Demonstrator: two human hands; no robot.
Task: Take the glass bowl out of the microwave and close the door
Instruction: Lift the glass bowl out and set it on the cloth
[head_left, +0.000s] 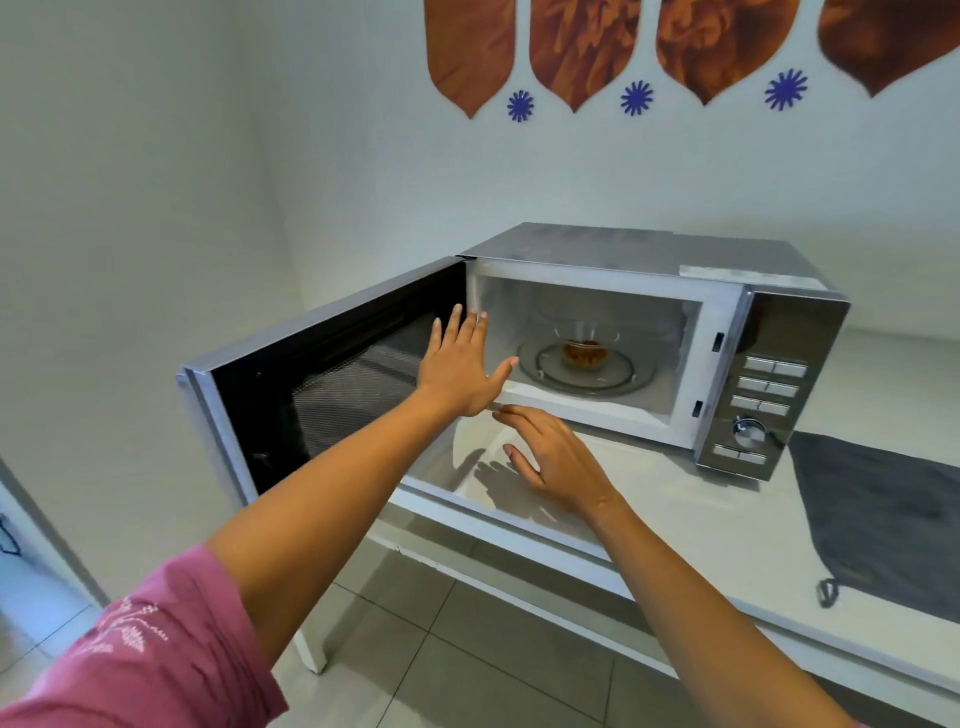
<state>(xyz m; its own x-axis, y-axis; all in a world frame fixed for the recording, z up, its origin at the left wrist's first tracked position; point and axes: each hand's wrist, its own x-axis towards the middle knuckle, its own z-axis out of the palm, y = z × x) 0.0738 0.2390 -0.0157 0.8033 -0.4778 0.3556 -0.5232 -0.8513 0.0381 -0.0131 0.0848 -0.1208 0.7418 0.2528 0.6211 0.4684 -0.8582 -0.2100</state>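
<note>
A: Glass bowl (584, 349) noted on the turntable (587, 370), mid-cavity of the microwave (649, 332). Brownish contents are seen low inside it. Nothing has been lifted yet.

B: Hands?

A: Both empty. Left hand (460, 371) is held up at the cavity mouth, fingers spread apart, the grip wide and flat. Right hand (553, 460) is lower, over the bench (727, 519) just in front of the lower sill, fingers loosely apart, clamped on nothing.

B: Door?

A: Door (322, 384) is swung fully out past the left end of the bench, hanging over the floor (493, 649).

B: Risks from here?

A: Several are judged likely. Heat first: whether the bowl is hot cannot be told, and a bare-handed hold could be released abruptly. A dark cloth (883, 525) lies towards the right end of the bench, well apart from both hands, and is unused.

B: Others?

A: Clear glass is hard to read against the pale cavity; the rim could be misjudged and clipped on the sill. The turntable could be dragged or tipped if the bowl is slid out. Contents could be spilled if it is tilted on the way out.

B: And the door?

A: The left forearm passes close to it; a knock could swing it onto the arms mid-lift.
</note>
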